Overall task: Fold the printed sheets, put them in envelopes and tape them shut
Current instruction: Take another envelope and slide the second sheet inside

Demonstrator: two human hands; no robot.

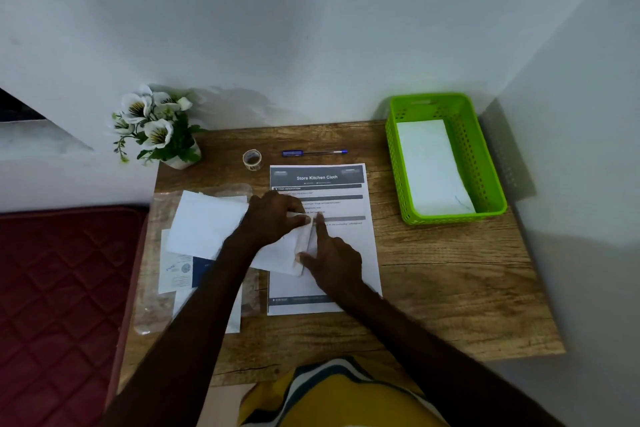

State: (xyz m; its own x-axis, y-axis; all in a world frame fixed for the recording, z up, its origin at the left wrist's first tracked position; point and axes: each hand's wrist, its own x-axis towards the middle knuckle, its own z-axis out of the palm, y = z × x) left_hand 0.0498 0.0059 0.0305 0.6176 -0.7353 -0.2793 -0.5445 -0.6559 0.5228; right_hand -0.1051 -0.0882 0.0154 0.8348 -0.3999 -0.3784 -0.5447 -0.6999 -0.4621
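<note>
A white envelope (280, 258) lies on the printed sheets (341, 236) in the middle of the wooden desk. A strip of tape (305, 243) runs along its right edge. My left hand (272, 217) presses the envelope's top, fingertips at the upper end of the strip. My right hand (332, 258) has its index finger stretched along the strip and its thumb at the lower end. More blank envelopes (204, 222) lie at the left on a clear plastic wrapper. The tape roll (252, 159) stands behind the sheets.
A blue pen (313, 152) lies at the back beside the tape roll. A green basket (446, 156) at the back right holds a white envelope. A flower pot (162, 128) stands at the back left. A red mattress (59, 305) adjoins the desk's left edge.
</note>
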